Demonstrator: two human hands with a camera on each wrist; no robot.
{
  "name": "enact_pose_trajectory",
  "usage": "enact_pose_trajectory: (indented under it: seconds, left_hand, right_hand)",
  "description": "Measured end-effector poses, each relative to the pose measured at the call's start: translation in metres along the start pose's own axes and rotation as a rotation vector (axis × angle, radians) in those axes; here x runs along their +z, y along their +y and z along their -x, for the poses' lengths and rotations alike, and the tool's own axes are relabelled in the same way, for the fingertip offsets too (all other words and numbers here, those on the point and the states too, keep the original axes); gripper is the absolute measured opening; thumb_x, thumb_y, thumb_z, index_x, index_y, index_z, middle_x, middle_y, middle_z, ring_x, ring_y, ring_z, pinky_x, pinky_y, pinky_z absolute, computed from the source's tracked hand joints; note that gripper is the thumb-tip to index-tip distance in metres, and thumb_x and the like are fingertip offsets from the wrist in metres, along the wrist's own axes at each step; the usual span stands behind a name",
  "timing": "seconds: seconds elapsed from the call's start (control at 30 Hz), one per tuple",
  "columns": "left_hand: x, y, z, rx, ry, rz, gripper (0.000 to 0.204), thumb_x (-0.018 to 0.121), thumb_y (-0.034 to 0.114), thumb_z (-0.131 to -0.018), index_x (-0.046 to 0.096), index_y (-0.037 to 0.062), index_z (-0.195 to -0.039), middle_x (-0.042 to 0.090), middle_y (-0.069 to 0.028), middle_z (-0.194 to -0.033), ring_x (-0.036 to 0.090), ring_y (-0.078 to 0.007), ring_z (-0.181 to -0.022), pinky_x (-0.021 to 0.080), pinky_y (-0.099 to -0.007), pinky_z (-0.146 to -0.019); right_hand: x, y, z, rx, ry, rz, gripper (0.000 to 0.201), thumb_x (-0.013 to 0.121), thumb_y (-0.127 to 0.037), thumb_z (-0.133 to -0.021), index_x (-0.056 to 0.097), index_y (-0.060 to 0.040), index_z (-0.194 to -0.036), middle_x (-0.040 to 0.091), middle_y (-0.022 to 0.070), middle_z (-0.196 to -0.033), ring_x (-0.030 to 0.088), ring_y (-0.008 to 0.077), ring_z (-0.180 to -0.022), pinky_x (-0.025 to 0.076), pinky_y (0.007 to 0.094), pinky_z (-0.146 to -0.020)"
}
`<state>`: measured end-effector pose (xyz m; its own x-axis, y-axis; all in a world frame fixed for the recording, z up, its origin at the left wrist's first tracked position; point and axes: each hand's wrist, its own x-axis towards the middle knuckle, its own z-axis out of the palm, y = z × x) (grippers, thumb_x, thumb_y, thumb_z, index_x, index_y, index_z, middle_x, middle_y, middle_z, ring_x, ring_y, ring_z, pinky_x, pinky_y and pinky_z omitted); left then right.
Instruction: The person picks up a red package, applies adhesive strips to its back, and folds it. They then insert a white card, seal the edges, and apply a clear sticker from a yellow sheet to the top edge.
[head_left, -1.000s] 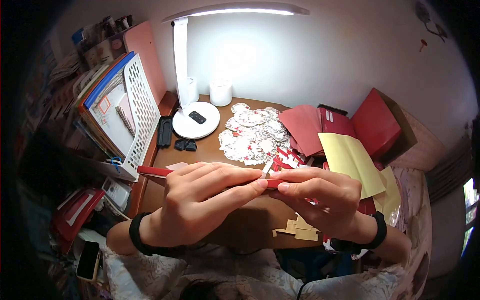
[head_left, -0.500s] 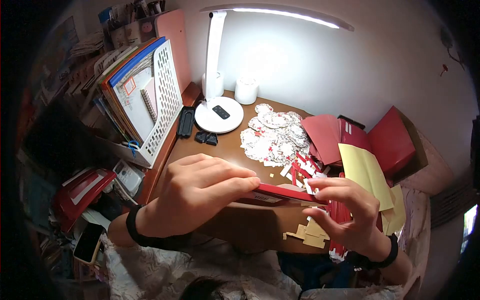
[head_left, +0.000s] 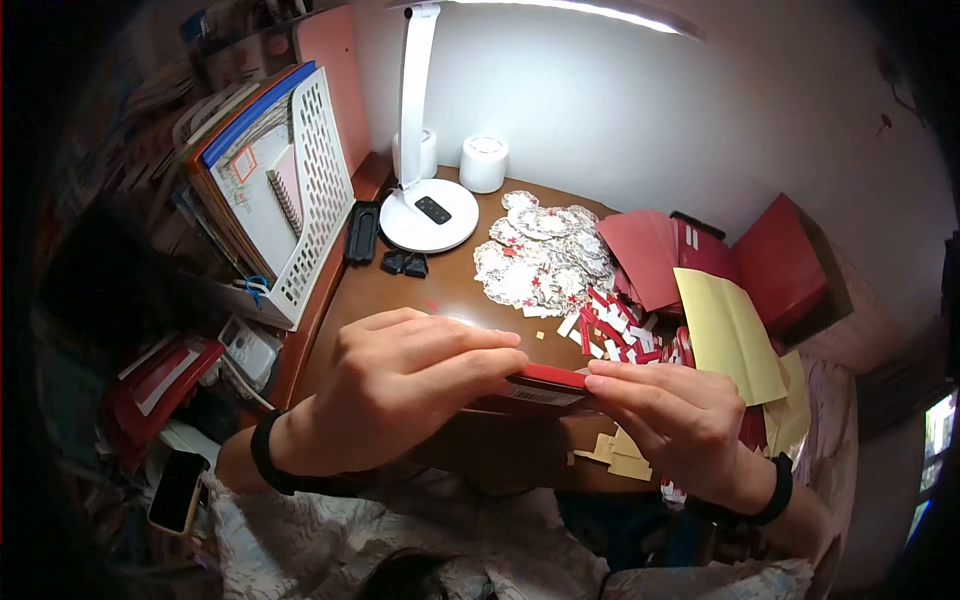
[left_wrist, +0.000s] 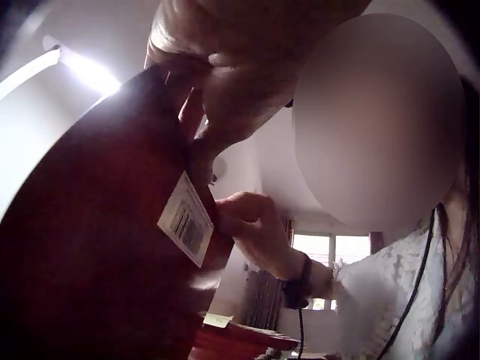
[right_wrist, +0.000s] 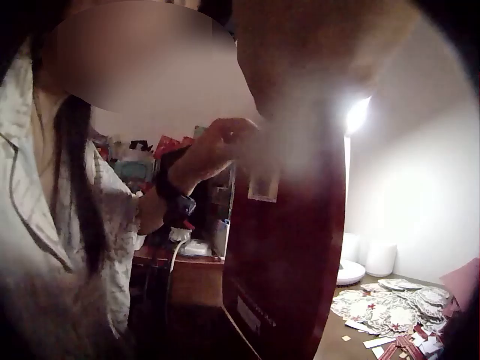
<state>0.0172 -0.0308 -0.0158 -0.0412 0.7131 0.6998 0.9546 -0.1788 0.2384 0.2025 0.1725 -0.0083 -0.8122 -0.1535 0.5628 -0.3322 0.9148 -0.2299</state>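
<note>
We see a flat red case (head_left: 552,377) held in the air between both hands, above the front part of the brown desk (head_left: 398,296). Our left hand (head_left: 415,385) pinches the upper edge of this case; its fingers lie close together and almost straight, pointing to the right. Our right hand (head_left: 680,410) pinches the same edge farther to the right, with the fingertips just above the thumb. How firmly either hand presses, we cannot tell. Under the edge, between our two hands, we can notice a white barcode label (head_left: 545,396). In the wrist views the broad face of the case hangs down from our fingers and looks dark red. Each wrist wears a black band. Behind the case, on the desk, there lies a heap of round white paper cut-outs (head_left: 545,260) with small red marks, and next to it are scattered red and white strips (head_left: 620,330). To the right of these we find a folded yellow sheet (head_left: 725,335), while yellow paper scraps (head_left: 625,455) lie near our right hand. The white desk lamp (head_left: 430,220) shines at the back, near the perforated white file holder (head_left: 320,185) on the left.
</note>
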Motion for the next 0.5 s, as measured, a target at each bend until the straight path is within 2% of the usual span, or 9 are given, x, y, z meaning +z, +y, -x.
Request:
enact_pose_trajectory:
  seconds: [0.07, 0.23, 0.3, 0.5]
  left_hand:
    - [0.000, -0.004, 0.002, 0.009, -0.004, 0.017, 0.024, 0.081, 0.007, -0.074, 0.074, 0.0061, -0.098, 0.075, -0.0086, -0.099, 0.073, -0.0228, -0.081, 0.056, -0.0322, -0.068]
    - [0.000, -0.011, 0.006, 0.022, -0.016, 0.049, 0.019, 0.079, 0.005, -0.077, 0.073, 0.0053, -0.095, 0.075, -0.0085, -0.098, 0.073, -0.0228, -0.080, 0.055, -0.0321, -0.068]
    - [0.006, -0.012, 0.007, 0.045, 0.064, 0.025, 0.013, 0.074, 0.008, -0.078, 0.070, 0.0051, -0.090, 0.073, -0.0050, -0.091, 0.070, -0.0204, -0.075, 0.053, -0.0315, -0.066]
    - [0.006, -0.008, 0.003, 0.009, 0.071, 0.065, 0.013, 0.077, 0.006, -0.078, 0.070, 0.0054, -0.090, 0.072, -0.0043, -0.089, 0.069, -0.0203, -0.074, 0.053, -0.0318, -0.065]
  right_hand:
    - [0.000, -0.004, -0.003, 0.058, 0.005, -0.052, 0.033, 0.079, -0.010, -0.074, 0.073, -0.0042, -0.106, 0.074, 0.0139, -0.104, 0.074, 0.0253, -0.080, 0.059, 0.0326, -0.066]
    - [0.001, -0.004, -0.008, 0.042, -0.015, -0.033, 0.033, 0.079, -0.007, -0.072, 0.073, -0.0057, -0.104, 0.074, 0.0135, -0.104, 0.074, 0.0255, -0.079, 0.059, 0.0324, -0.066]
    - [0.001, -0.003, -0.008, 0.056, -0.031, -0.034, 0.033, 0.078, -0.006, -0.071, 0.073, -0.0063, -0.105, 0.074, 0.0134, -0.103, 0.074, 0.0256, -0.079, 0.059, 0.0324, -0.066]
    - [0.006, -0.003, -0.010, 0.075, 0.016, -0.066, 0.030, 0.079, -0.003, -0.071, 0.073, -0.0060, -0.100, 0.074, 0.0130, -0.099, 0.074, 0.0261, -0.080, 0.060, 0.0333, -0.067]
